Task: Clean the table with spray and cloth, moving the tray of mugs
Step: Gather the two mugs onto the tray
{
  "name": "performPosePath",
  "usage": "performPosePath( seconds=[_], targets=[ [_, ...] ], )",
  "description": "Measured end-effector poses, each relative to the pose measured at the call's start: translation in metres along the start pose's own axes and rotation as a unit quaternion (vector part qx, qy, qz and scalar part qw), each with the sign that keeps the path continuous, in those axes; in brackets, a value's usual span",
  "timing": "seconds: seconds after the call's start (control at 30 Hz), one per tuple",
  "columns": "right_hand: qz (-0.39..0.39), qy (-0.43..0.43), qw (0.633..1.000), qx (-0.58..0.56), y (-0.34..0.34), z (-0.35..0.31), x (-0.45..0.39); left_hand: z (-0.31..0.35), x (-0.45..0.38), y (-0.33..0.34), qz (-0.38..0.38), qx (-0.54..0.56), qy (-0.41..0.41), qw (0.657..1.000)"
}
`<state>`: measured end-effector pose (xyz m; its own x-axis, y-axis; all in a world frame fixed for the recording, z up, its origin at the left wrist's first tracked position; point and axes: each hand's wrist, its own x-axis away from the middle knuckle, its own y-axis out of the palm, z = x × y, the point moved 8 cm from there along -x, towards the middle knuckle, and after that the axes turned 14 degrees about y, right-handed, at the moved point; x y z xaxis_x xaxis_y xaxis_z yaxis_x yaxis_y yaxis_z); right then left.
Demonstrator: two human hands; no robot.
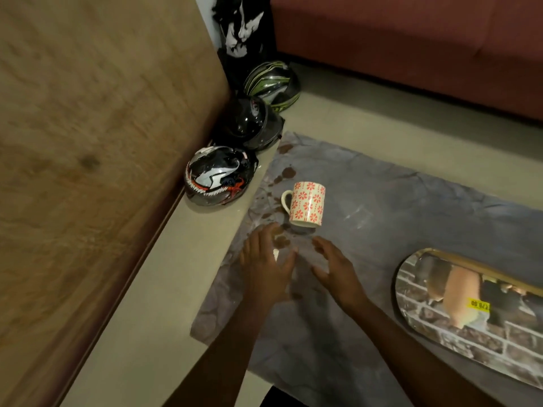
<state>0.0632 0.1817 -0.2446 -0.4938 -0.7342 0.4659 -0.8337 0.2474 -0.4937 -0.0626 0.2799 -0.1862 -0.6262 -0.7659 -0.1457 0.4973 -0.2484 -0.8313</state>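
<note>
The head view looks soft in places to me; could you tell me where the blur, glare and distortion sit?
In the head view, the wooden panel at left is smeared by motion blur; the mug and helmets stay fairly sharp; both hands are slightly soft; pale glare streaks the table right of the mug; wide-angle distortion bends the table's edges; lighting is dim and warm.

I see both forearms reaching forward, left hand and right hand side by side, palms down, fingers spread and relaxed, holding nothing.

2 bare forearms, no sleeves.
</note>
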Motion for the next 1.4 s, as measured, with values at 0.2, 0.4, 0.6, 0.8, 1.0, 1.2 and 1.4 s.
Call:
performPosePath(
  seconds=[0.2, 0.4, 0.6, 0.8, 1.0, 1.2, 1.4],
  targets=[
    [0.061, -0.002, 0.998, 0.022, -0.046, -0.008, -0.056, 0.010, -0.090, 0.066, -0.096, 0.090, -0.074, 0.988],
    [0.013, 0.067, 0.995, -0.077, -0.033, -0.011, -0.087, -0.029, -0.107, 0.116, -0.155, 0.108, -0.208, 0.960],
    [-0.016, 0.138, 0.965, -0.224, -0.028, 0.008, -0.089, -0.042, -0.117, 0.131, -0.210, 0.207, -0.221, 0.930],
    [-0.115, 0.137, 0.929, -0.324, -0.015, -0.003, -0.079, -0.042, -0.102, 0.093, -0.222, 0.302, -0.067, 0.924],
    [-0.109, 0.066, 0.954, -0.272, 0.011, -0.020, -0.066, -0.043, -0.085, 0.064, -0.206, 0.253, 0.029, 0.945],
    [-0.055, 0.028, 0.979, -0.195, 0.022, -0.022, -0.066, -0.055, -0.071, 0.066, -0.221, 0.225, 0.043, 0.948],
    [-0.024, -0.029, 0.993, -0.112, 0.017, -0.032, -0.050, -0.050, -0.063, 0.057, -0.227, 0.206, 0.037, 0.951]
  ],
)
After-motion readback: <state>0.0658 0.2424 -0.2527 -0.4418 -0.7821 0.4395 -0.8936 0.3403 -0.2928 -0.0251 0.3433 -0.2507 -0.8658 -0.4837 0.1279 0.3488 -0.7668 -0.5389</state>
